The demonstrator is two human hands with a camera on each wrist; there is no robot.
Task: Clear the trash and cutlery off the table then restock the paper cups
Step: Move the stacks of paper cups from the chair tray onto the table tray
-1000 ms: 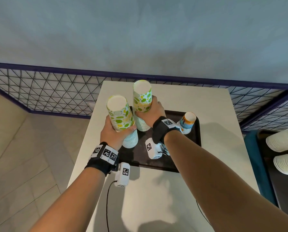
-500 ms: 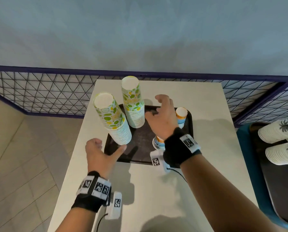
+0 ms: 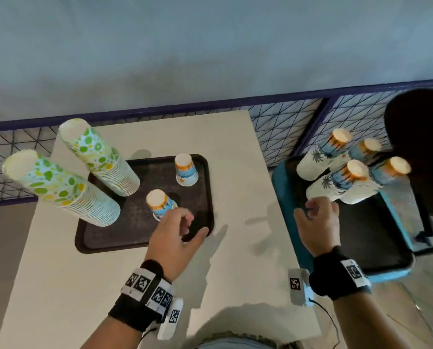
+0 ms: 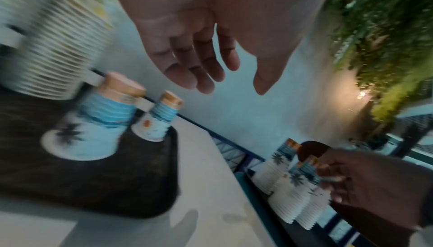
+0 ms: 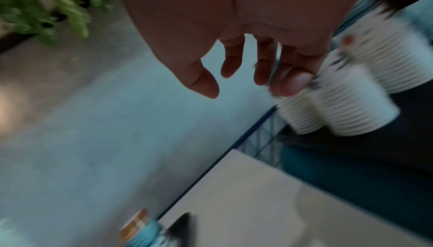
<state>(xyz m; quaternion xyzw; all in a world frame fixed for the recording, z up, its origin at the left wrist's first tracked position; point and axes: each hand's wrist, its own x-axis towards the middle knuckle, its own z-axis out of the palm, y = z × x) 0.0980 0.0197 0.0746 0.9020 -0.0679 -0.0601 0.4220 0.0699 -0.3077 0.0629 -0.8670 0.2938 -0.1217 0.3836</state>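
Note:
Two tall stacks of green-dotted paper cups (image 3: 59, 187) (image 3: 102, 159) stand upside down on the dark tray (image 3: 109, 238) on the white table (image 3: 235, 152). Two short blue-and-orange cup stacks (image 3: 158, 204) (image 3: 185, 170) share that tray. My left hand (image 3: 185, 222) hovers over the tray's right front corner, fingers loosely curled, holding nothing; its fingers (image 4: 199, 73) hang relaxed in the wrist view. My right hand (image 3: 316, 215) hovers at the near edge of several palm-print cup stacks (image 3: 336, 182) on a second black tray (image 3: 361, 238), fingers (image 5: 290, 82) loose and holding nothing.
The second tray rests on a teal stand (image 3: 283, 207) right of the table. A blue wire-mesh railing (image 3: 281, 127) runs behind both. A dark rounded object (image 3: 422, 152) stands at the far right. Green foliage (image 4: 379, 29) shows in the wrist views.
Both hands let go of the green-dotted stacks, which now stand on the tray. My view and both hands swung right; the right hand moved over to the palm-print stacks.

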